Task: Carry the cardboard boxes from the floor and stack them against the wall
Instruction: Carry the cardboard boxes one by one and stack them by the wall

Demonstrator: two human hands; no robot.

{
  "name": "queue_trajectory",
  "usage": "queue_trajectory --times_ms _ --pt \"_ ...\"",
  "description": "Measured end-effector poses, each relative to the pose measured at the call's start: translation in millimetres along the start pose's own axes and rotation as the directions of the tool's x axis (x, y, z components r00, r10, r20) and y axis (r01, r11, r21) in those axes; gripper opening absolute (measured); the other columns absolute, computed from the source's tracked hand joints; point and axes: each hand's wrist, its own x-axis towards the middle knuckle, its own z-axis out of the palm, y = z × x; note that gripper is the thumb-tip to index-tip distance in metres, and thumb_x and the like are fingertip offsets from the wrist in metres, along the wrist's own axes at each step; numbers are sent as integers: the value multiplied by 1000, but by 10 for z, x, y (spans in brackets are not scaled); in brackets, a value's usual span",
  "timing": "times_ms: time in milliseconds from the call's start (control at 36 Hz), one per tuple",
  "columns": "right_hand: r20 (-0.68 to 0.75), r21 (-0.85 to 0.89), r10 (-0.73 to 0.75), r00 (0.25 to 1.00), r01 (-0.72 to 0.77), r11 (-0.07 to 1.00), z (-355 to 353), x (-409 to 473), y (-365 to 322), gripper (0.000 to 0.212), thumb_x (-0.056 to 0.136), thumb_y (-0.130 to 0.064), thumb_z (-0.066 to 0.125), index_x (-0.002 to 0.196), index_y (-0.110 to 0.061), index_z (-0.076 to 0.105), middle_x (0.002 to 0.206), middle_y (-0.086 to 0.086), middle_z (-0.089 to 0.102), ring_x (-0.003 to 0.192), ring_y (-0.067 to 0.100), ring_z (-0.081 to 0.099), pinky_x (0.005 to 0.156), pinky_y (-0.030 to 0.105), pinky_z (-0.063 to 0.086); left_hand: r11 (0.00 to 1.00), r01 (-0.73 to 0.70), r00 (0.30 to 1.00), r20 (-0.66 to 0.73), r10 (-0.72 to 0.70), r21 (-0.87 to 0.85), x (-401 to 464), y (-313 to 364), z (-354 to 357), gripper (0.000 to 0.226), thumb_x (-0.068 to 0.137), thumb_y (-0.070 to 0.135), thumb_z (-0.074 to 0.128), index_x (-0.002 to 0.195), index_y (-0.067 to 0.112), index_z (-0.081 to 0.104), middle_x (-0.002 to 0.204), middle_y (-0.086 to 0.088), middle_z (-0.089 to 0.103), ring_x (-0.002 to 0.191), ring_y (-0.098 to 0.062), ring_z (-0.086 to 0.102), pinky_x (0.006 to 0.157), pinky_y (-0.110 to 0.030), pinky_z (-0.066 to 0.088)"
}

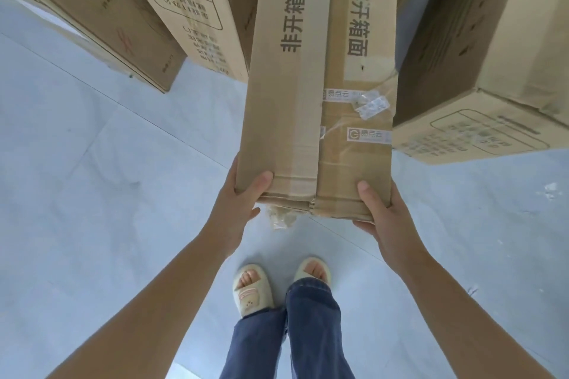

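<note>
A long brown cardboard box [320, 77] with black printed characters and a taped centre seam hangs in the air in front of me, above the floor. My left hand [243, 197] grips its near left corner, thumb on top and fingers under the edge. My right hand [381, 209] grips the near right corner the same way. Loose clear tape dangles from the box's near underside. The far end of the box runs out of the top of the view.
Two cardboard boxes [101, 9] [197, 9] stand at the upper left and another large box [492, 71] at the right, all on the pale grey floor [92, 178]. My feet in light slippers [252, 289] stand below the held box.
</note>
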Motion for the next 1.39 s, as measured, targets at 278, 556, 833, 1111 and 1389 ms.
queue_trajectory --times_ms 278,556,833,1111,1389 --pt "-9 -53 94 996 -94 994 -58 -1429 -932 38 90 -38 58 127 -37 52 114 -11 67 105 15 64 91 50 53 999 -46 999 -22 45 -19 -1480 707 14 30 89 30 63 107 49 50 85 30 67 86 2 63 73 -25 51" --pt "50 -221 39 998 -27 975 -141 -3104 -1372 34 93 -38 54 126 -39 49 112 -7 66 100 15 65 84 48 57 995 -52 998 -45 49 -81 -3196 821 -96 29 92 27 58 117 40 52 91 24 70 81 3 67 69 -25 57" --pt "201 -261 -90 975 142 955 -437 -4038 -1409 30 93 -37 53 121 -46 48 106 -18 65 86 0 67 69 29 57 967 -189 973 -163 162 -168 -4398 530 82 33 91 32 60 122 40 52 110 12 66 99 -10 64 91 -43 53" --pt "481 -377 -124 868 332 865 -777 -4910 -1149 25 94 -36 52 113 -51 49 110 -23 64 92 -2 65 69 27 56 889 -325 891 -420 173 -324 -5701 -374 380 33 91 33 58 121 44 52 100 22 68 99 -5 62 94 -43 50" --pt "693 -534 34 720 480 696 -279 -5651 -548 30 94 -42 51 123 -46 47 111 -26 61 101 0 61 84 46 57 795 -415 767 -640 44 -442 -6826 -1421 89 25 90 35 59 114 41 56 98 18 70 78 2 67 82 -37 54"
